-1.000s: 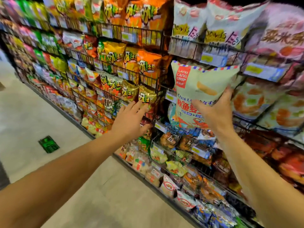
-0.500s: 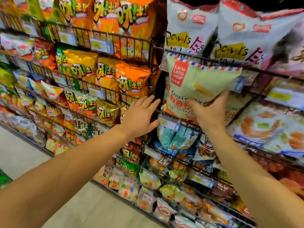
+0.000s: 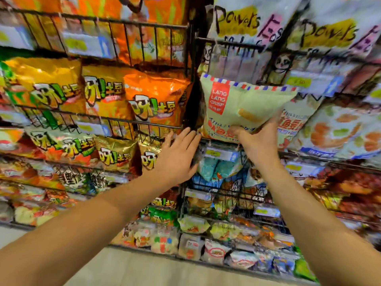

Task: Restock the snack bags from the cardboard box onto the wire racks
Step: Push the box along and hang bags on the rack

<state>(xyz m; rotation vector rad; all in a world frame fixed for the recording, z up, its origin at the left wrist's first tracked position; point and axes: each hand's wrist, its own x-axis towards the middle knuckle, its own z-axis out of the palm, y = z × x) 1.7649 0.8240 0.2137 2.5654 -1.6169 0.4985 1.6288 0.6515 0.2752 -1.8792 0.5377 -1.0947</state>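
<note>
My right hand (image 3: pixel 260 141) grips the lower edge of a pale green Lang Lang Crisp bag (image 3: pixel 243 104) with a red label, held upright against the black wire rack (image 3: pixel 222 142) at chest height. Its top edge sits just under the shelf of white Powers bags (image 3: pixel 237 25). Just left of the bag, my left hand (image 3: pixel 177 155) reaches toward the rack with straight spread fingers and holds nothing; its fingertips are near the dark gap beside the bag. The cardboard box is out of view.
Orange and yellow chip bags (image 3: pixel 152 104) fill the racks to the left. More pale bags of the same kind (image 3: pixel 296 122) stand to the right. Blue bags (image 3: pixel 216 170) and small packets fill lower racks. A strip of pale floor (image 3: pixel 144 269) lies below.
The view has closed in on the rack. My right hand has carried the bag further into the rack under the white bags. My left hand has moved right, closer to the bag.
</note>
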